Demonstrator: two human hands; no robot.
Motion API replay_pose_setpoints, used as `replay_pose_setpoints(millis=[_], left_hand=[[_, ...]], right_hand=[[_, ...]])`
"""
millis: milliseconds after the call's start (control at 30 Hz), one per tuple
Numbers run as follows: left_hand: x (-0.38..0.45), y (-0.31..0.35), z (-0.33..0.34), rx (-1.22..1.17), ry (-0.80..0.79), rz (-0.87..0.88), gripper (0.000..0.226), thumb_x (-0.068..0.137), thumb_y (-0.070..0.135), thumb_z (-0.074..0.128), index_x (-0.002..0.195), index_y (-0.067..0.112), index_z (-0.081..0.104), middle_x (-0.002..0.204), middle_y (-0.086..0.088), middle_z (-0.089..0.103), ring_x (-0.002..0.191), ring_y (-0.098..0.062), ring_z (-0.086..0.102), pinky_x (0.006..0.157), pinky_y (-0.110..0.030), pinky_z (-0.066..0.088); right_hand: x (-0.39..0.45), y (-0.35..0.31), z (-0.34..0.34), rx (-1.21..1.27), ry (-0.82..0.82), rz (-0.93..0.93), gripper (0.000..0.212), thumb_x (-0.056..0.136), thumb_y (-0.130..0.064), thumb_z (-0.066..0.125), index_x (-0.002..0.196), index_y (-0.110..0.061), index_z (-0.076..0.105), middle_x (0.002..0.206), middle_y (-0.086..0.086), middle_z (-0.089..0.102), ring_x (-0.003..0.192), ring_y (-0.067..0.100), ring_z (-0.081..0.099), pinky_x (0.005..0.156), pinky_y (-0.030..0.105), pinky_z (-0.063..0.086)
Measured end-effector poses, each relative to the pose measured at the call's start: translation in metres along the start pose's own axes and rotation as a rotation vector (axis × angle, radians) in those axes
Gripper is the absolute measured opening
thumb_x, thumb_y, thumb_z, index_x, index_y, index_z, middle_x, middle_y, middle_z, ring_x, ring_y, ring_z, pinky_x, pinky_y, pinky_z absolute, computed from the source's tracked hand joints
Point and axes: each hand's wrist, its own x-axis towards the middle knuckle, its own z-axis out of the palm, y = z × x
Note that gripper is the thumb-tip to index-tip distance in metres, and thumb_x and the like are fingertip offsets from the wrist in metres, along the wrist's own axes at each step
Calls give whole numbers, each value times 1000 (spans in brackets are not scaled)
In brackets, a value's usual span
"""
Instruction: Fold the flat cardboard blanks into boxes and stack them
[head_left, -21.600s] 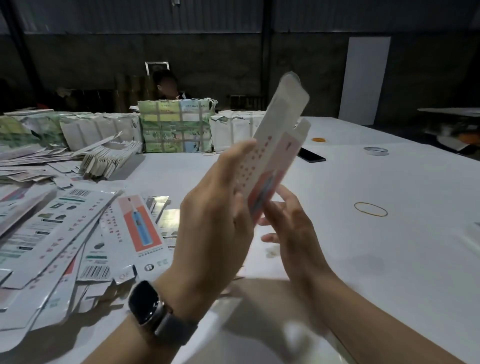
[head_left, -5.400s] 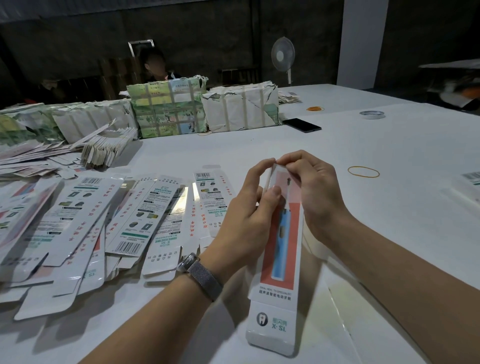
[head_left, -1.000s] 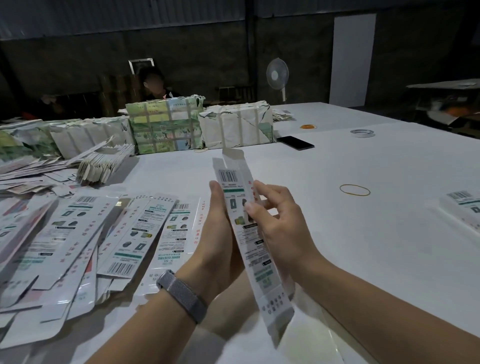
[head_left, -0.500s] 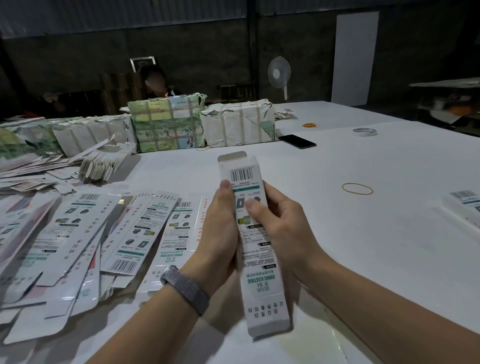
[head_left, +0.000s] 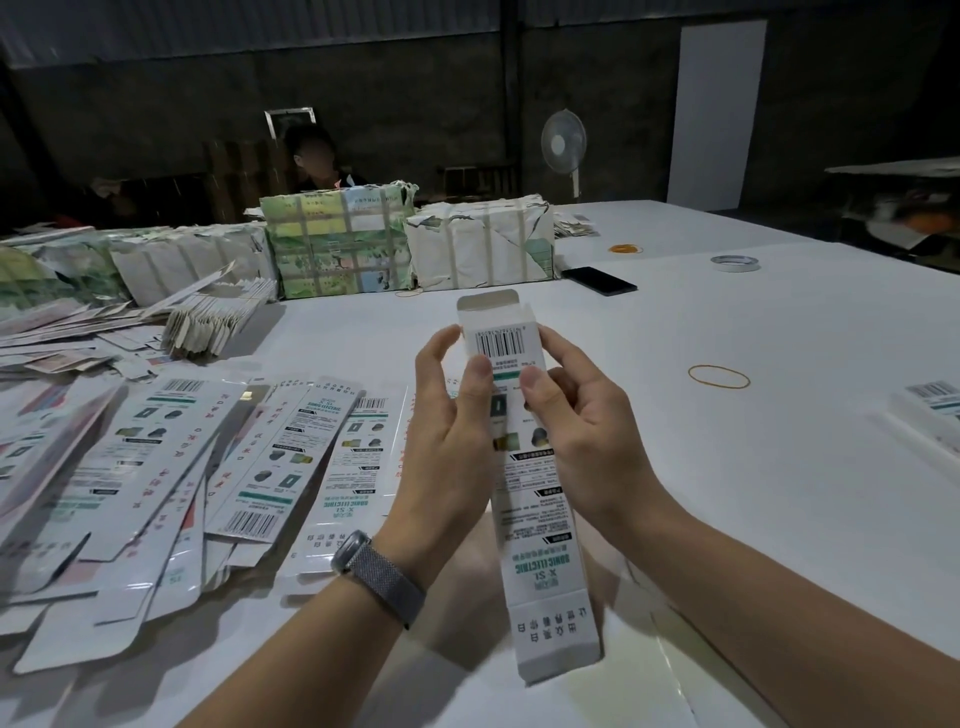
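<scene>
I hold a long narrow white carton (head_left: 540, 525), popped into box shape, lengthwise in front of me with its barcode side up. Its far end flap (head_left: 488, 302) stands open. My left hand (head_left: 452, 447) grips the carton's left side near the far end, thumb on top. My right hand (head_left: 582, 431) grips the right side, thumb pressed beside the barcode. Flat printed blanks (head_left: 171, 467) lie fanned out on the white table (head_left: 701, 467) to my left. A finished box (head_left: 930, 410) lies at the right edge.
Wrapped bundles (head_left: 337, 244) and a fanned bunch of blanks (head_left: 218, 322) line the table's far left. A black phone (head_left: 598, 280), a tape roll (head_left: 735, 263) and rubber bands (head_left: 719, 376) lie on the far right part. A person (head_left: 314, 161) sits behind the bundles.
Both hands slid up the carton toward its far end, thumbs now beside the barcode. The carton squared up and its far flap stands more open.
</scene>
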Motion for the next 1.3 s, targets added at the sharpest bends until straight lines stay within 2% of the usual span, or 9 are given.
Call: replay_pose_setpoints(millis=[100, 233, 333, 567, 667, 833, 967, 1233, 1300], left_hand=[[0, 2, 0, -21, -5, -4, 21, 105, 34, 39, 124, 43, 42, 96, 7, 77, 78, -18, 75, 62, -30, 60], [0, 5, -1, -25, -21, -23, 19, 108, 26, 37, 118, 38, 48, 92, 5, 76, 73, -16, 73, 61, -33, 62], [0, 6, -1, -25, -46, -20, 19, 108, 25, 37, 117, 37, 48, 88, 6, 75, 69, -15, 72, 57, -30, 60], [-1, 2, -1, 12, -76, -11, 19, 108, 24, 39, 116, 38, 49, 83, 4, 76, 65, -14, 73, 54, -24, 56], [-2, 1, 0, 8, -78, -15, 19, 108, 24, 39, 116, 38, 49, 84, 4, 76, 66, -14, 73, 54, -22, 55], [-1, 2, -2, 4, -87, -24, 19, 108, 24, 39, 118, 37, 49, 90, 5, 76, 69, -14, 74, 55, -23, 55], [-1, 2, -2, 7, -128, -51, 18, 107, 29, 38, 121, 37, 47, 88, 6, 76, 69, -14, 74, 56, -22, 55], [-3, -1, -1, -76, -126, -108, 33, 107, 32, 39, 125, 59, 32, 88, 5, 77, 74, -15, 75, 58, -22, 56], [-2, -2, -2, -61, -125, -113, 32, 107, 32, 39, 127, 57, 35, 87, 4, 77, 73, -15, 75, 58, -22, 56]], right_hand=[[0, -1, 0, 26, 13, 5, 47, 92, -38, 53, 138, -32, 51, 91, 8, 73, 81, 25, 73, 68, 40, 60], [2, -3, -1, 54, 4, 31, 42, 90, -37, 54, 132, -38, 52, 98, 12, 73, 85, 32, 73, 76, 51, 60], [2, -5, -2, 61, -11, 28, 34, 89, -35, 54, 122, -42, 53, 98, 8, 75, 85, 31, 73, 78, 50, 60], [7, -9, -10, 130, -56, 115, 21, 85, -30, 54, 106, -27, 55, 79, 6, 74, 61, 18, 67, 52, 33, 52], [7, -7, -10, 156, -31, 111, 22, 83, -27, 55, 105, -23, 57, 83, 8, 73, 66, 16, 68, 56, 28, 55], [9, -5, -12, 197, 14, 91, 24, 79, -22, 64, 102, -19, 62, 98, -4, 73, 82, 18, 71, 71, 32, 59], [9, -6, -14, 245, 21, 78, 26, 78, -16, 66, 103, -18, 60, 96, -5, 75, 84, 21, 70, 77, 38, 58], [10, -5, -15, 280, 53, 32, 53, 78, -11, 71, 116, -42, 54, 113, 3, 67, 89, 22, 72, 69, 31, 57], [10, -5, -16, 279, 51, 36, 51, 77, -11, 72, 115, -43, 58, 112, 1, 67, 88, 20, 71, 69, 30, 57]])
